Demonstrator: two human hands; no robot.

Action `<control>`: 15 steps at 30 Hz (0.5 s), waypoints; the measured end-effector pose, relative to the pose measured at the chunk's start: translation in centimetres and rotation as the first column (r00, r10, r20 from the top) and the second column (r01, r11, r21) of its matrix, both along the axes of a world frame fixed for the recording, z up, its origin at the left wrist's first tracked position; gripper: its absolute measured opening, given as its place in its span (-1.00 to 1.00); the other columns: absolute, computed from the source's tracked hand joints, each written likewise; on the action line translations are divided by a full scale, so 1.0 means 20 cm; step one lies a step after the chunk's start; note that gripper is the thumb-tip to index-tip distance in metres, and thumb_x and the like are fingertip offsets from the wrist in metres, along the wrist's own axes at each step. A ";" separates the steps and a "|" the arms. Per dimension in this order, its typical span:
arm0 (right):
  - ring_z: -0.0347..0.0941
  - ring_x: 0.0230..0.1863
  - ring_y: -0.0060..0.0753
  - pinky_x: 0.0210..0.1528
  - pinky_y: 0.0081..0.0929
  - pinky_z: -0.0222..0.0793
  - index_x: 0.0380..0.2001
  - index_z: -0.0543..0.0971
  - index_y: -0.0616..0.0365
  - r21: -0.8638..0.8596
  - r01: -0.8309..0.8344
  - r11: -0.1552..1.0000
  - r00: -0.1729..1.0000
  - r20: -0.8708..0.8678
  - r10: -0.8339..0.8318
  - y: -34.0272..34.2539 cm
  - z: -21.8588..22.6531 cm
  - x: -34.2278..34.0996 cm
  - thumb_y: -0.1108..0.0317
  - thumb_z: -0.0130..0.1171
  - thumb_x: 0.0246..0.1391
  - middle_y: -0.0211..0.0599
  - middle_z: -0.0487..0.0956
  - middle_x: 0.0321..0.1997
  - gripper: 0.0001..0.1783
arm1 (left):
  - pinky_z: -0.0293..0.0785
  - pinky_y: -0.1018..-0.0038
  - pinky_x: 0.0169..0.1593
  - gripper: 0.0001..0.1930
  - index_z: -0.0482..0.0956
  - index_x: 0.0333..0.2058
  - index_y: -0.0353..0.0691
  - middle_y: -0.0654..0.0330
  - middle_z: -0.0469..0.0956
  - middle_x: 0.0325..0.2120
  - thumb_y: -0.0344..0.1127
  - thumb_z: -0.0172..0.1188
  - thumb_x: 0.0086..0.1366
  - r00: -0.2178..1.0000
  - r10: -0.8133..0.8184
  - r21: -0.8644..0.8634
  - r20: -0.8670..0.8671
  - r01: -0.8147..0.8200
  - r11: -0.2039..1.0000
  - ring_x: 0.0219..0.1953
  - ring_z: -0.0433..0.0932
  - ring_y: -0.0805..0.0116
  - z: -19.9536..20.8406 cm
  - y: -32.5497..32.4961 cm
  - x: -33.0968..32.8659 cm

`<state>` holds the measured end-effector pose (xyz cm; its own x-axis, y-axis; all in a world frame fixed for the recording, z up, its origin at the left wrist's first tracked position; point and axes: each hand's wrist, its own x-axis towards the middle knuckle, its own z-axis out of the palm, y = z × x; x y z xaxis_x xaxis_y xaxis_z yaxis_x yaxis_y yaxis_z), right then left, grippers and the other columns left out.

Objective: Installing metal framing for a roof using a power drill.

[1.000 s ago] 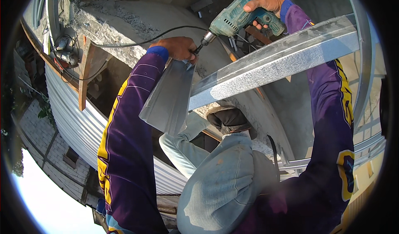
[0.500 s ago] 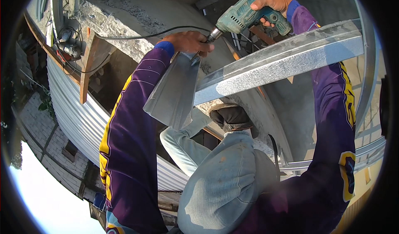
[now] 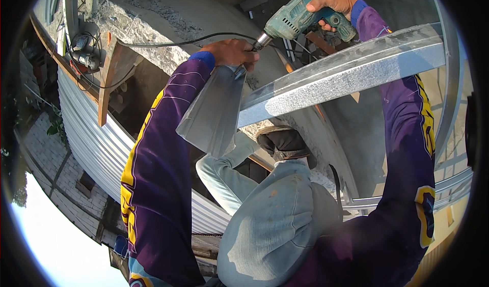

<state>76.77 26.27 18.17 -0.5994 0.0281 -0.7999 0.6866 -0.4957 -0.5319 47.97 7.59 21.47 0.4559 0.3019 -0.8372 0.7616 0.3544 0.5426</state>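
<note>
A green power drill [image 3: 293, 19] is gripped in my right hand [image 3: 333, 6], its chuck [image 3: 262, 41] slanting down toward the left. Close to the chuck is my left hand [image 3: 232, 51], fingers curled together over the far end of a short metal channel [image 3: 214, 108]. What lies inside those fingers is hidden. A thin metal piece [image 3: 238, 72] shows just below them, against the channel. A long galvanized steel beam [image 3: 346, 80] runs from the channel rightward, crossing over my right arm.
A rough concrete ledge [image 3: 147, 22] runs behind my hands, with a black cord [image 3: 193, 41] across it. At left are a wooden post [image 3: 107, 83], another power tool [image 3: 84, 55] and corrugated metal sheets [image 3: 97, 119]. Below me is my shoe [image 3: 282, 143]. A curved metal upright [image 3: 451, 83] stands at right.
The drill and my left hand have shifted very slightly to the left. Otherwise both hands keep the same pose, and the channel and beam look almost unmoved.
</note>
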 end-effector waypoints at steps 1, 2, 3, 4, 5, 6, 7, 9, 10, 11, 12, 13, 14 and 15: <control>0.53 -0.65 -0.44 -0.69 -0.48 0.50 -0.17 0.58 0.36 0.008 -0.006 1.000 1.000 0.003 0.006 0.00 0.00 -0.01 -0.08 0.40 -0.06 -0.23 0.52 -0.58 -0.35 | 0.41 0.29 0.05 -0.55 0.72 -0.35 -0.06 0.23 0.69 -0.30 0.13 0.01 0.41 1.000 0.001 0.000 -0.002 -0.001 1.000 -0.15 0.60 0.25 -0.01 0.00 0.00; 0.53 -0.65 -0.45 -0.69 -0.48 0.50 -0.17 0.58 0.35 0.016 -0.012 1.000 1.000 0.001 0.012 0.00 0.01 -0.01 -0.08 0.40 -0.06 -0.23 0.53 -0.58 -0.35 | 0.41 0.30 0.05 -0.55 0.72 -0.35 -0.06 0.22 0.69 -0.30 0.13 0.02 0.41 1.000 -0.004 -0.002 -0.010 0.004 1.000 -0.15 0.60 0.26 -0.02 -0.01 0.00; 0.53 -0.65 -0.45 -0.69 -0.48 0.51 -0.17 0.58 0.35 0.025 -0.017 1.000 1.000 0.005 0.016 0.00 0.01 -0.01 -0.08 0.41 -0.06 -0.23 0.53 -0.58 -0.35 | 0.42 0.30 0.04 -0.55 0.72 -0.36 -0.07 0.22 0.69 -0.30 0.12 0.02 0.41 1.000 -0.010 -0.003 -0.017 0.010 1.000 -0.16 0.60 0.26 -0.02 -0.01 0.00; 0.53 -0.64 -0.45 -0.69 -0.49 0.51 -0.17 0.58 0.35 0.033 -0.018 0.999 1.000 0.006 0.018 0.00 0.02 -0.02 -0.08 0.41 -0.07 -0.23 0.53 -0.57 -0.34 | 0.42 0.30 0.04 -0.55 0.72 -0.36 -0.07 0.22 0.69 -0.30 0.12 0.02 0.41 1.000 -0.010 -0.003 -0.017 0.010 1.000 -0.16 0.60 0.26 -0.02 -0.01 0.00; 0.53 -0.64 -0.45 -0.69 -0.49 0.51 -0.17 0.58 0.35 0.039 -0.023 0.999 1.000 0.005 0.023 -0.01 0.02 -0.02 -0.08 0.41 -0.07 -0.23 0.53 -0.57 -0.34 | 0.42 0.30 0.03 -0.56 0.73 -0.35 -0.05 0.22 0.69 -0.30 0.12 0.02 0.41 1.000 0.002 -0.031 -0.017 -0.002 1.000 -0.16 0.61 0.27 -0.03 -0.01 0.00; 0.53 -0.64 -0.45 -0.68 -0.49 0.51 -0.17 0.58 0.35 0.044 -0.024 0.999 1.000 0.008 0.024 -0.01 0.02 -0.02 -0.08 0.41 -0.07 -0.23 0.53 -0.57 -0.34 | 0.42 0.30 0.03 -0.57 0.73 -0.35 -0.04 0.23 0.69 -0.29 0.12 0.02 0.41 1.000 0.012 -0.058 -0.017 -0.013 0.998 -0.17 0.61 0.27 -0.02 -0.01 0.00; 0.54 -0.64 -0.46 -0.68 -0.49 0.51 -0.17 0.58 0.35 0.047 -0.027 0.999 1.000 0.009 0.027 -0.01 0.02 -0.03 -0.08 0.41 -0.08 -0.23 0.53 -0.57 -0.34 | 0.42 0.30 0.03 -0.57 0.73 -0.35 -0.04 0.23 0.69 -0.29 0.12 0.02 0.41 1.000 0.012 -0.058 -0.017 -0.013 0.998 -0.17 0.61 0.27 -0.02 -0.01 0.00; 0.54 -0.64 -0.46 -0.68 -0.50 0.52 -0.16 0.58 0.34 0.055 -0.032 0.998 0.999 0.011 0.032 -0.02 0.01 -0.03 -0.09 0.42 -0.08 -0.23 0.54 -0.56 -0.34 | 0.43 0.29 -0.01 -0.58 0.73 -0.29 -0.03 0.19 0.66 -0.30 0.11 0.00 0.42 1.000 -0.002 -0.075 -0.012 0.002 0.997 -0.17 0.60 0.25 -0.02 -0.01 -0.01; 0.54 -0.63 -0.46 -0.68 -0.50 0.52 -0.16 0.58 0.34 0.061 -0.034 0.998 0.999 0.013 0.033 -0.02 0.01 -0.03 -0.09 0.42 -0.09 -0.23 0.54 -0.56 -0.33 | 0.43 0.29 -0.01 -0.58 0.73 -0.29 -0.03 0.19 0.66 -0.30 0.11 0.00 0.42 1.000 -0.003 -0.075 -0.011 0.002 0.997 -0.17 0.60 0.25 -0.01 -0.01 0.00; 0.54 -0.63 -0.46 -0.67 -0.50 0.52 -0.16 0.58 0.34 0.062 -0.032 0.998 0.999 0.009 0.032 -0.03 0.01 -0.03 -0.09 0.42 -0.09 -0.23 0.54 -0.56 -0.33 | 0.43 0.30 -0.01 -0.58 0.73 -0.30 -0.03 0.19 0.67 -0.29 0.11 0.01 0.41 0.999 -0.032 -0.052 -0.009 0.031 0.998 -0.17 0.60 0.26 -0.01 -0.01 0.01; 0.54 -0.63 -0.47 -0.67 -0.50 0.52 -0.16 0.58 0.34 0.057 -0.030 0.998 1.000 0.009 0.030 -0.04 0.02 -0.03 -0.09 0.42 -0.09 -0.23 0.54 -0.56 -0.33 | 0.43 0.30 -0.01 -0.59 0.73 -0.30 -0.03 0.20 0.67 -0.28 0.11 0.03 0.40 0.998 -0.059 -0.031 -0.009 0.059 0.998 -0.17 0.60 0.27 0.00 -0.01 0.00; 0.55 -0.63 -0.47 -0.67 -0.50 0.53 -0.16 0.58 0.34 0.059 -0.029 0.998 1.000 0.008 0.029 -0.04 0.03 -0.03 -0.09 0.42 -0.10 -0.23 0.54 -0.56 -0.33 | 0.43 0.30 -0.01 -0.59 0.73 -0.30 -0.03 0.20 0.67 -0.28 0.11 0.03 0.40 0.998 -0.058 -0.033 -0.010 0.058 0.998 -0.17 0.60 0.27 0.00 -0.01 0.00; 0.55 -0.63 -0.47 -0.67 -0.51 0.53 -0.16 0.58 0.34 0.071 -0.034 0.997 0.999 0.009 0.033 -0.03 0.03 -0.03 -0.09 0.42 -0.10 -0.23 0.54 -0.55 -0.33 | 0.44 0.30 0.00 -0.59 0.74 -0.29 -0.03 0.19 0.68 -0.27 0.11 0.04 0.39 1.000 -0.027 -0.042 -0.010 0.026 0.999 -0.16 0.60 0.26 -0.01 -0.01 -0.01; 0.55 -0.63 -0.47 -0.67 -0.51 0.53 -0.16 0.58 0.34 0.079 -0.036 0.996 0.999 0.011 0.035 -0.01 0.03 -0.04 -0.09 0.43 -0.10 -0.23 0.54 -0.55 -0.33 | 0.44 0.30 0.00 -0.59 0.75 -0.28 -0.02 0.19 0.68 -0.26 0.11 0.05 0.39 1.000 0.003 -0.048 -0.009 -0.004 0.999 -0.16 0.60 0.26 -0.02 0.00 -0.01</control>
<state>75.97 26.02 18.70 -0.5932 0.0706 -0.8020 0.7084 -0.4275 -0.5616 47.77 7.57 21.12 0.4477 0.2628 -0.8547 0.7649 0.3824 0.5183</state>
